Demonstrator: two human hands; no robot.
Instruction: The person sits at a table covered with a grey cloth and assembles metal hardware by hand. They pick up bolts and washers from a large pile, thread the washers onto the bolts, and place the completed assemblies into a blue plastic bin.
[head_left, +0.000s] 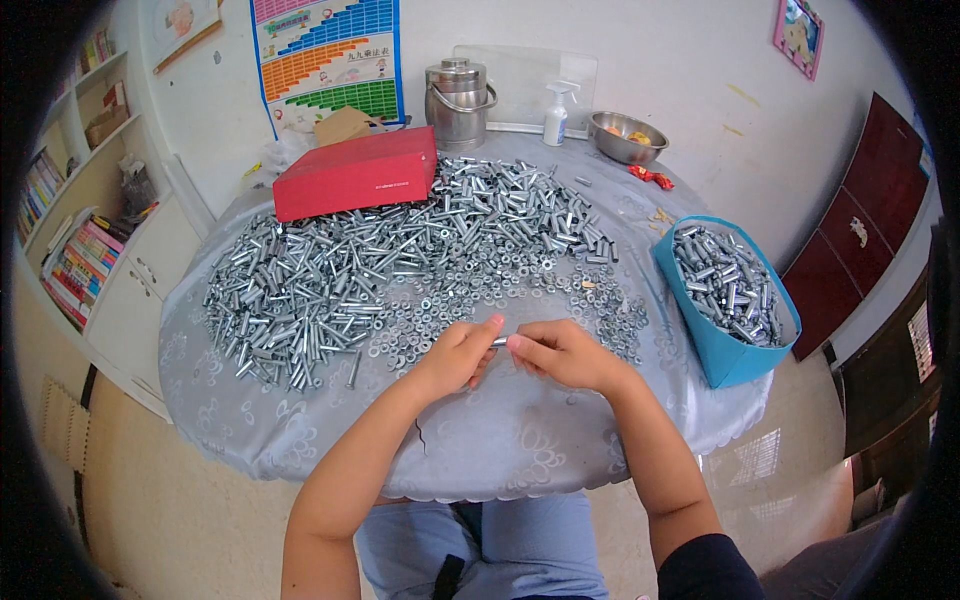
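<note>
Between my two hands, just above the front part of the table, is a small silvery bolt (499, 342); the fingers hide most of it. My left hand (460, 354) is closed round one end. At the other end, my right hand (556, 352) pinches it with thumb and fingers. Right behind the hands lie loose nuts and washers (430, 303). A wide heap of bolts and metal sleeves (310, 290) covers the left and middle of the table. To the right, a blue bin (735, 368) is filled with short metal bolt pieces (728, 285).
A red box (355, 172) rests on the back of the heap. Farther back stand a lidded steel pot (458, 110), a spray bottle (556, 118) and a steel bowl (628, 145) with fruit. Red wrappers (651, 177) lie near the bowl. The grey cloth-covered table (270, 425) has a rounded front edge.
</note>
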